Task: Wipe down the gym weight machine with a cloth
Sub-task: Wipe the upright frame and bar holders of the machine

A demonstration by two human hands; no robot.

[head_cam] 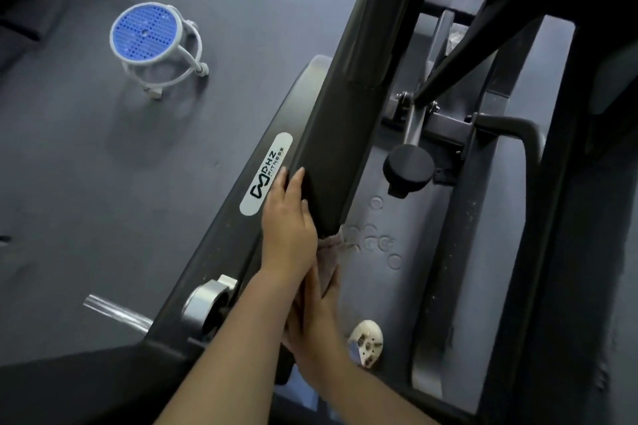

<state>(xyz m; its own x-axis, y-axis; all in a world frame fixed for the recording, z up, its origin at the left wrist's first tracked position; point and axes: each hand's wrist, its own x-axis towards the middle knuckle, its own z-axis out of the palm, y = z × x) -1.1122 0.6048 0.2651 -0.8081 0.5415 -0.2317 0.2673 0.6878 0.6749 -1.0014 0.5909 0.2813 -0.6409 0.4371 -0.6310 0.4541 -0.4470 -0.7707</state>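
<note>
I can only see a small crumpled bit of the one pale cloth; most of it is hidden under my two hands, low on the black slanted bar of the weight machine. My left hand lies flat on the bar with straight fingers. My right hand presses the cloth against it, its fingers partly hidden.
</note>
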